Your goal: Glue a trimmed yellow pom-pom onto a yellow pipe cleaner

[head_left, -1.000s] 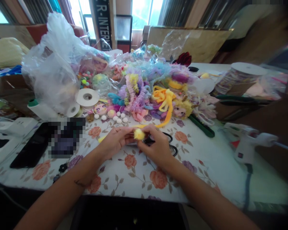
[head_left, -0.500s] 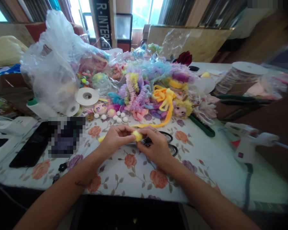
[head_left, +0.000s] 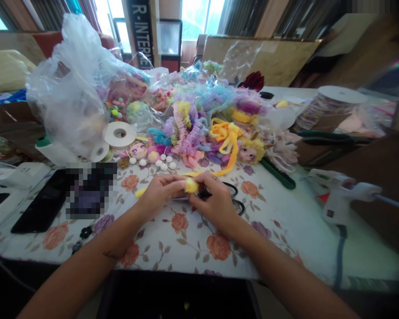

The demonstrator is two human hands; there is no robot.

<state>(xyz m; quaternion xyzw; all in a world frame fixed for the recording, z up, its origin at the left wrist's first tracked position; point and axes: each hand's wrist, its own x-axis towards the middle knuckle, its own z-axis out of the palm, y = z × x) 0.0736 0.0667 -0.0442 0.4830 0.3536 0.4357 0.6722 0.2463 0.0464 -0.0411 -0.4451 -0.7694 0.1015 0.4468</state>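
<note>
I see my left hand (head_left: 158, 195) and my right hand (head_left: 216, 204) meeting low over the flowered tablecloth (head_left: 193, 239), both pinching a small fuzzy yellow pompom (head_left: 191, 186) between thumb and fingertips. The left fingers are pressed together along its left side, the right thumb and forefinger close on it from the right, the other right fingers curled under. The pompom sits just above the cloth, near the front middle of the table, soft and round with a ragged nap. A second bit of yellow fluff (head_left: 140, 192) pokes out beside my left wrist. Right behind my right hand lie black scissors (head_left: 234, 199), their looped handles flat on the cloth. Beyond them a heap of chenille stems and ruffled trims (head_left: 199, 128) in lilac, pink, blue and orange spreads across the table, with small doll heads (head_left: 249, 153) and white beads (head_left: 162, 165) at its near edge. To the left stand a crinkled clear plastic bag (head_left: 73, 93) and a flat white tape roll (head_left: 120, 134); a dark phone (head_left: 40, 208) lies near the table's left edge. To the right rests a white glue gun (head_left: 341, 199).
</note>
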